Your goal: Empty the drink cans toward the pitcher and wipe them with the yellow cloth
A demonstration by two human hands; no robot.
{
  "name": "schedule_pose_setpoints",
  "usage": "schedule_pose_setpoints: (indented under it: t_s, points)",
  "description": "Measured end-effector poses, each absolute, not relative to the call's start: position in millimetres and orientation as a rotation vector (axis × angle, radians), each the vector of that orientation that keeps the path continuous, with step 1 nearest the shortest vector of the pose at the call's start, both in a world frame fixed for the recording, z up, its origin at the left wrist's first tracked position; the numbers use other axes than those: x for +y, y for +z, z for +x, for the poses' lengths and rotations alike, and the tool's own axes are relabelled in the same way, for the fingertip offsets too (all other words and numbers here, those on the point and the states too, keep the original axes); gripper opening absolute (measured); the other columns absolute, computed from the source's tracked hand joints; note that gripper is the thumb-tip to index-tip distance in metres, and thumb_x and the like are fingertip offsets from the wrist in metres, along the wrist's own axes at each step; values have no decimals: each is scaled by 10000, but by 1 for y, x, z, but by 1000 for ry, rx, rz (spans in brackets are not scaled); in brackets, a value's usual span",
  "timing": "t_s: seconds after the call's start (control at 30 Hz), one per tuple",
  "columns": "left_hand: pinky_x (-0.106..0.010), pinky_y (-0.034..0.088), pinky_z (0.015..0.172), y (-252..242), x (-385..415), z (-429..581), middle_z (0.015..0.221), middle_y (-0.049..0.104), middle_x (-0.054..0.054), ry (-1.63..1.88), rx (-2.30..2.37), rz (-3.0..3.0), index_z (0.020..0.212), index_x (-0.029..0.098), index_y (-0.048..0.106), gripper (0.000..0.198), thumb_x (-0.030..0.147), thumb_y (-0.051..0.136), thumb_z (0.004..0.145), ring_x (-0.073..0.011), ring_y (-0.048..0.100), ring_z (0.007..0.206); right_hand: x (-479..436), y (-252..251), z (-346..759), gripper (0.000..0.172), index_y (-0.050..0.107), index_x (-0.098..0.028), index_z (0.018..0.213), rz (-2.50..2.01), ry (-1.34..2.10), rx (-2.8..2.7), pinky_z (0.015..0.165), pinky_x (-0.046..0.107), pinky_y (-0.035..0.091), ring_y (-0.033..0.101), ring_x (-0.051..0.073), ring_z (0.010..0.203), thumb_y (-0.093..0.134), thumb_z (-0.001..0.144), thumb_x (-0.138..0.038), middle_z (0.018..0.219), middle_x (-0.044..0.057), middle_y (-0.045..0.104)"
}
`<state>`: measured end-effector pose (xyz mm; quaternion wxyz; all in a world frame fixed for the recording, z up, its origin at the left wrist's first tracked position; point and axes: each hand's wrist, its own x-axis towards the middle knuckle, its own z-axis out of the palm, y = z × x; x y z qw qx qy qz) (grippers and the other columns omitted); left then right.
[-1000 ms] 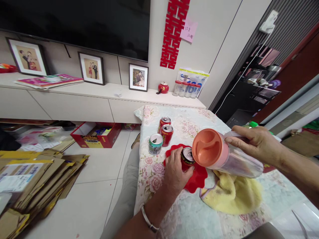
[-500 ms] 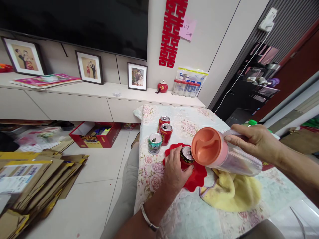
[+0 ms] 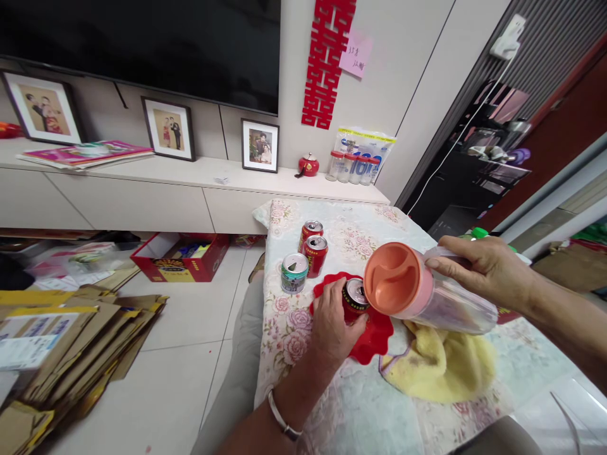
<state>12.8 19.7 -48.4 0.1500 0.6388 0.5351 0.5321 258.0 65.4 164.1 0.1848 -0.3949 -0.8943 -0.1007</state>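
Observation:
Wrapped round a dark red drink can (image 3: 356, 294), my left hand (image 3: 333, 322) steadies it upright on a scalloped red plate (image 3: 374, 341). The can's top is opened. My right hand (image 3: 484, 268) grips the handle of a clear pitcher (image 3: 455, 306) with an orange lid. It is tipped on its side, lid end over the can's rim; a little dark liquid shows inside. I cannot make out any stream between them. Behind the plate stand two red cans (image 3: 316, 256) and a short green-and-silver can (image 3: 294, 273), all with opened tops.
A yellow cloth (image 3: 446, 366) lies crumpled below the pitcher on the flowered tablecloth (image 3: 341, 404). A green-capped bottle (image 3: 480, 234) is partly hidden behind my right hand. Flattened cardboard (image 3: 95, 341) and a red box (image 3: 180, 259) are on the floor at left.

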Motion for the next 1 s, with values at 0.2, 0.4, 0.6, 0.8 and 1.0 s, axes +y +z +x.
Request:
schedule_pose_setpoints:
  t_s: [0.2, 0.4, 0.6, 0.8, 1.0]
  points:
    - [-612, 596, 1083, -47, 19, 12, 1399, 738, -156, 1510, 1532, 1823, 1453, 234, 495, 811, 109, 840, 729, -390, 710, 1328, 66, 165, 256, 565, 460, -242, 732, -1112, -275, -2525, 450, 251, 286, 352, 99, 443, 496, 1113, -658, 521, -92, 370]
    - [-610, 590, 1093, -47, 19, 13, 1410, 735, -154, 1488, 1542, 1811, 1454, 233, 501, 802, 125, 842, 736, -389, 705, 1337, 66, 164, 258, 558, 464, -244, 739, -1128, -276, -2521, 456, 258, 284, 355, 103, 439, 500, 1110, -660, 521, -92, 369]
    - [-603, 597, 1082, -47, 19, 13, 1408, 736, -145, 1494, 1545, 1817, 1458, 246, 507, 809, 118, 836, 730, -384, 707, 1333, 66, 164, 258, 574, 478, -247, 738, -1192, -235, -2511, 474, 272, 294, 373, 117, 449, 494, 1092, -700, 527, -77, 392]
    - [-605, 607, 1060, -47, 19, 11, 1409, 739, -149, 1505, 1541, 1837, 1459, 242, 495, 809, 122, 846, 740, -386, 717, 1320, 67, 163, 259, 590, 464, -249, 730, -1216, -217, -2498, 479, 277, 286, 354, 116, 456, 496, 1082, -721, 526, -79, 374]
    - [-618, 607, 1058, -46, 19, 11, 1398, 743, -162, 1507, 1543, 1844, 1450, 216, 505, 798, 109, 838, 733, -398, 718, 1315, 67, 164, 259, 574, 466, -245, 740, -1200, -218, -2519, 486, 273, 283, 371, 112, 466, 503, 1094, -696, 536, -84, 374]
